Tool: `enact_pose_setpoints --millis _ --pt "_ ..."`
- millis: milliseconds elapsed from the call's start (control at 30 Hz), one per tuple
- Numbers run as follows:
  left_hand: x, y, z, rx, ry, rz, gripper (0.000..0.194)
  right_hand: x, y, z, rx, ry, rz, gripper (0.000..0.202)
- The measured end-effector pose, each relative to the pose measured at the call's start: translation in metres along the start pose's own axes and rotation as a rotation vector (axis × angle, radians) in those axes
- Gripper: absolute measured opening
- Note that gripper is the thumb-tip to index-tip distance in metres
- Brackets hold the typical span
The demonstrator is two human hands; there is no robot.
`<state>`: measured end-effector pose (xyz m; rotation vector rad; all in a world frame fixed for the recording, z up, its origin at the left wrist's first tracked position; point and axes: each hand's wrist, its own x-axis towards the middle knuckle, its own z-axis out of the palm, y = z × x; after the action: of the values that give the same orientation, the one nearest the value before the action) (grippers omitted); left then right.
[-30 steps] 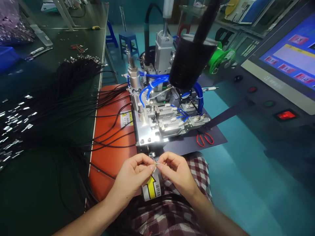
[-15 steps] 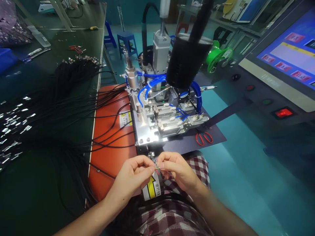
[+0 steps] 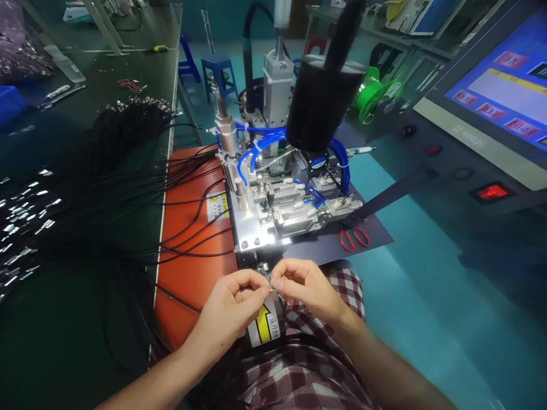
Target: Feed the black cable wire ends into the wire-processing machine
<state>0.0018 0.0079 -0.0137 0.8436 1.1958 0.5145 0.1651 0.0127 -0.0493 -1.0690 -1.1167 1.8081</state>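
pinching wires (image 3: 274, 292), shiny bits (image 3: 29, 65) in bag (image 3: 17, 28)

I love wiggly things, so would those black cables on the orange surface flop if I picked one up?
Probably floppy: the black cables lie in loose curves over the orange surface. One might feel light, because each looks thin.
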Motion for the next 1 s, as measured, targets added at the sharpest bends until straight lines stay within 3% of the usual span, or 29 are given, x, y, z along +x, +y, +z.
enact_pose_setpoints --millis 200,533,700,867,1000 --pt "-0.002 -0.002 0.001 -0.041 0.060 0.024 0.020 -0.006 0.001 0.009 -0.075 0.117 -0.066 0.012" --pt "0.000 -0.007 -0.002 -0.070 0.072 0.003 0.023 -0.013 0.010 0.031 -0.027 0.235 -0.005 0.014" --pt "-0.001 -0.005 -0.001 -0.082 0.067 -0.025 0.021 -0.019 0.014 0.045 -0.164 0.352 -0.055 0.014" --pt "-0.001 -0.003 0.000 -0.106 0.086 -0.010 0.019 -0.021 0.006 0.038 -0.229 0.256 -0.066 0.008" --pt "-0.001 -0.003 0.001 -0.106 0.088 -0.006 0.023 -0.017 -0.002 0.028 -0.184 0.318 -0.089 0.007"
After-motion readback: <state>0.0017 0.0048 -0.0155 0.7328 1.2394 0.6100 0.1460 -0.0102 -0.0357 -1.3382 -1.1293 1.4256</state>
